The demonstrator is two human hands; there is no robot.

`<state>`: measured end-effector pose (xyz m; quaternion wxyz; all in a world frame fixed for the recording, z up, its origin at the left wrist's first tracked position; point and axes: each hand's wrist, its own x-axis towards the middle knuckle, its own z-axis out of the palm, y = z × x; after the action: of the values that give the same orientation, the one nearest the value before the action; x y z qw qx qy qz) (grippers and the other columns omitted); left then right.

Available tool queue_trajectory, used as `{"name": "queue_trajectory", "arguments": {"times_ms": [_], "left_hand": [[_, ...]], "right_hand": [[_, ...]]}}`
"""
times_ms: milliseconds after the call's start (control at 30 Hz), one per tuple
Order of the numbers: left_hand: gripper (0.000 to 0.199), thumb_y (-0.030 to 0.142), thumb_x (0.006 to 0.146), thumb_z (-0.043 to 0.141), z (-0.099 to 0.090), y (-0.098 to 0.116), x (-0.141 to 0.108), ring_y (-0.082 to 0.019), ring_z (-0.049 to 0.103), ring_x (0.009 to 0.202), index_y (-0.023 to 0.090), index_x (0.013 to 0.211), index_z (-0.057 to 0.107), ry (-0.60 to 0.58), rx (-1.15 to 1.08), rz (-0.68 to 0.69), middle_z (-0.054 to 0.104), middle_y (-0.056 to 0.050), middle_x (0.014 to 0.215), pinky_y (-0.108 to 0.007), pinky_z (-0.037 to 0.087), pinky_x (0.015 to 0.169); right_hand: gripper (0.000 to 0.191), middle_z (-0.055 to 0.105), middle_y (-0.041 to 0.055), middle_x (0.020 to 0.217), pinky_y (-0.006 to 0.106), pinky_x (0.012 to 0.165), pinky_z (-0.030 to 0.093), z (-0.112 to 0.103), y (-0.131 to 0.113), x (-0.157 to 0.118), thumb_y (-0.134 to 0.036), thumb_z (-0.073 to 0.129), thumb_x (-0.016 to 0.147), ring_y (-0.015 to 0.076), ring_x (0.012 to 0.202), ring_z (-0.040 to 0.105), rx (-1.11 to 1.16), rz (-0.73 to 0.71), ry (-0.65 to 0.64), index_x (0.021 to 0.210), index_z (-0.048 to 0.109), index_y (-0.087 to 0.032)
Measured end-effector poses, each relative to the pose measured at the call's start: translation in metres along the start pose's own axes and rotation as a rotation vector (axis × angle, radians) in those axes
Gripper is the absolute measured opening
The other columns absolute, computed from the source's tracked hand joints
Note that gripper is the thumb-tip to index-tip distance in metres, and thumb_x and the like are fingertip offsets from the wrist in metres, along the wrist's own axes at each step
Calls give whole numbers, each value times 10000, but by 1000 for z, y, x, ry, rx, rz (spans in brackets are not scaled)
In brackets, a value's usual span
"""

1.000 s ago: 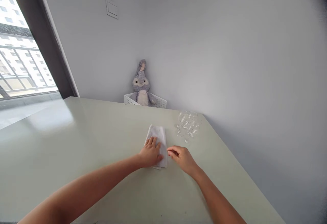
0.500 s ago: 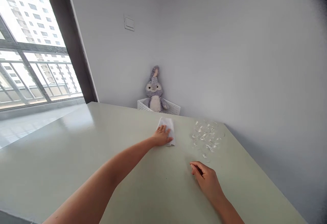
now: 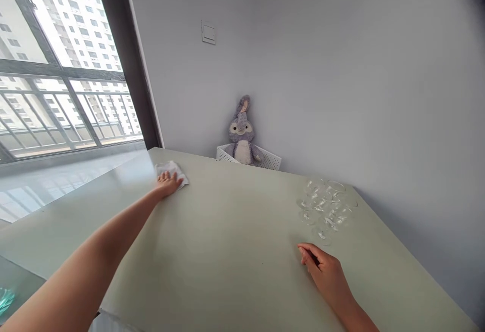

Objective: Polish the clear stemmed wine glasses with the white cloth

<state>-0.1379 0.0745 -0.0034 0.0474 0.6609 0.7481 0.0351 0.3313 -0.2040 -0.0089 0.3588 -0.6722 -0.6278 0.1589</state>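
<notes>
My left hand [image 3: 168, 184] lies flat with its fingers spread on a white cloth [image 3: 171, 167], pressing it against the pale green tabletop [image 3: 227, 231] near its far left edge. My right hand [image 3: 324, 269] rests on the table at the right, fingers loosely curled and thumb against the forefinger, with nothing visible in it. Just beyond it stands a cluster of several clear stemmed glasses [image 3: 324, 200], their outlines overlapping and hard to separate.
A grey plush rabbit [image 3: 242, 135] sits in a white perforated basket [image 3: 270, 159] behind the far table edge. Walls meet behind it, with a light switch [image 3: 208, 34] on the left one. A large window [image 3: 56, 94] is at the left. A green object [image 3: 5, 299] shows at the lower left.
My left hand has slid the cloth leftwards across the table, from near the middle to the far left. The camera view has turned slightly left; my right hand keeps its curled pose.
</notes>
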Motion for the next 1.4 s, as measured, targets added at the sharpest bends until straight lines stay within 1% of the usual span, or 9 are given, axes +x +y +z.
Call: {"name": "queue_trajectory", "arguments": {"times_ms": [133,267,367,500,667,900,1200,1300,1400], "left_hand": [[675,523,856,215,-19,-75,-27,-377,124,1306,67,1352,262,-5,20,-206,131,-233,1432,-479,174,994],[670,530,863,183,-31,-125,-61,-369,147,1300,79,1353,257,11,46,-360,147,-214,1434,-460,191,986],[661,527,867,152,-30,-138,-82,-376,165,1292,93,1355,255,34,68,-435,155,-216,1431,-465,207,972],[641,534,866,152,-16,-126,-103,-348,150,1306,143,1363,253,51,90,-398,173,-169,1441,-444,209,983],[613,502,866,232,12,-73,-146,-321,141,1320,154,1369,260,57,168,-77,195,-160,1438,-422,177,1024],[607,535,848,289,41,54,-227,-276,142,1328,217,1364,285,93,110,661,178,-96,1449,-414,169,1064],[655,535,826,352,42,219,-233,-313,105,1327,171,1365,274,-89,-95,1058,143,-148,1452,-472,146,1061],[647,491,769,485,42,248,-264,-300,189,1312,223,1337,328,-121,-273,1281,244,-100,1433,-456,173,1061],[346,391,796,485,41,256,-294,-231,451,1142,234,1088,586,-201,-588,1433,539,-62,1198,-352,329,988]], "right_hand": [[291,588,-2,591,226,498,442,2,1,-1,-443,421,822,133,499,531,3,-14,-28,801,618,-230],[284,593,-2,602,219,498,442,3,1,-2,-426,425,830,126,499,531,13,-42,-7,835,618,-219],[282,586,0,588,226,511,444,3,-4,-4,-412,416,840,127,489,521,13,-86,16,847,619,-216],[267,581,3,586,227,524,436,4,-14,-7,-371,408,852,126,500,516,10,-194,43,851,614,-201],[243,570,1,599,225,521,412,6,-24,-10,-317,397,865,121,508,506,4,-312,44,870,608,-197],[239,542,-11,582,222,505,385,16,-25,-12,-287,384,874,109,487,469,-8,-384,18,877,604,-194],[248,606,26,709,221,572,411,12,-27,-9,-268,368,874,119,591,540,1,-372,128,890,601,-183],[249,606,38,771,227,604,404,10,-22,-2,-276,355,880,128,644,550,-78,-252,155,845,584,-184],[236,613,31,759,235,596,379,10,-15,4,-282,372,874,141,661,565,-239,-65,83,765,560,-190]]}}
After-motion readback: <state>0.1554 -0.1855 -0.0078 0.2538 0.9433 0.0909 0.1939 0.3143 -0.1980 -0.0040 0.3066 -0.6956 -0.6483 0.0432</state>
